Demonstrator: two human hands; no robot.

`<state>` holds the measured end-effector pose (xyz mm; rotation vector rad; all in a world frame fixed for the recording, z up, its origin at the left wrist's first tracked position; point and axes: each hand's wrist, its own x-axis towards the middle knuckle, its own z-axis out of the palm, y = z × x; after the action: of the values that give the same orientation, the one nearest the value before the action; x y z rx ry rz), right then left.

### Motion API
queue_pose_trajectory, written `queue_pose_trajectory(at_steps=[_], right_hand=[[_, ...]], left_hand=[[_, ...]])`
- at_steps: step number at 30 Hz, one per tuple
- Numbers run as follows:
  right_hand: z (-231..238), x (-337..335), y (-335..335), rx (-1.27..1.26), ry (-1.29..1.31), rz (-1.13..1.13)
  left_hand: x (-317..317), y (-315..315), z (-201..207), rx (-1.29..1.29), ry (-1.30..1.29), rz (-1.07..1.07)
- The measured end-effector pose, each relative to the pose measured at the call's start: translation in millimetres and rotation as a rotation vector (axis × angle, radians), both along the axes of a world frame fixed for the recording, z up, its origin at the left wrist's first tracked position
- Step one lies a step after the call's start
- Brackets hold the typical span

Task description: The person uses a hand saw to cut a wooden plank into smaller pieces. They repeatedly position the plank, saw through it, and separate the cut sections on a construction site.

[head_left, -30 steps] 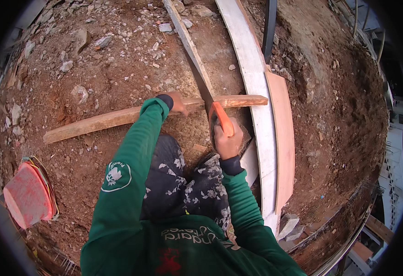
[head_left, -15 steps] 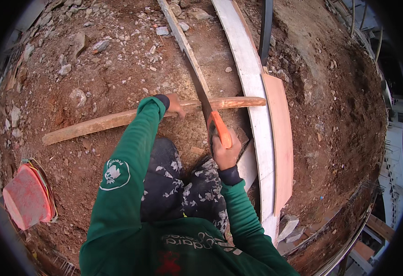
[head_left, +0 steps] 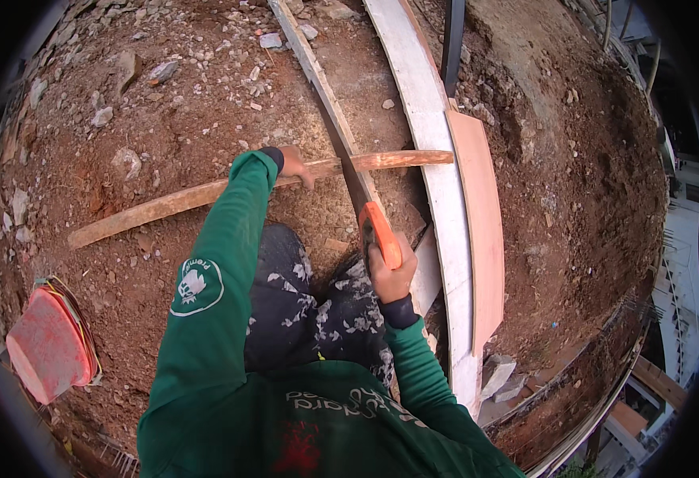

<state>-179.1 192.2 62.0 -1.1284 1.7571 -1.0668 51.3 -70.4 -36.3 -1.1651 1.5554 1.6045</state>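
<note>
While left hand pins rough round wooden pole, right hand grips orange-handled saw across it.

Head view: worn on the head, looking steeply down, close over the arms and dirt ground.
Lens: fisheye, edges bent.

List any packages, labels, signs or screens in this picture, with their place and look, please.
Badge: on the left green sleeve, round, white outline with a white emblem inside.
Chest print: on the green shirt front at the lower edge, pale lettering above a red figure.
Red container: on the soil at lower left, flat, rounded corners; no label shows.
No signs or screens.
</note>
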Motion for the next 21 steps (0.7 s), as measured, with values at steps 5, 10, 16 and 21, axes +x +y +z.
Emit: queue_pose_trajectory(at_steps=[5, 10, 16, 21], right_hand=[[87.6, -43.6, 145.5, 0.039, 0.179, -0.036], [-21.9, -9.8, -1.5, -0.133, -0.005, -0.019], [-10.8, -1.7, -69.9, -0.103, -0.075, 0.068], [-18.3, -5.0, -31.8, -0.118, -0.034, 0.034]], left_hand=[[-1.5, 13.9, -16.2, -0.346, -0.059, 0.024], [-20.0, 23.5, 16.2, -0.406, -0.164, -0.069], [-21.2, 59.1, 9.7, -0.811, -0.249, -0.164], [-29.9, 52.0, 29.0, -0.831, -0.187, -0.109]])
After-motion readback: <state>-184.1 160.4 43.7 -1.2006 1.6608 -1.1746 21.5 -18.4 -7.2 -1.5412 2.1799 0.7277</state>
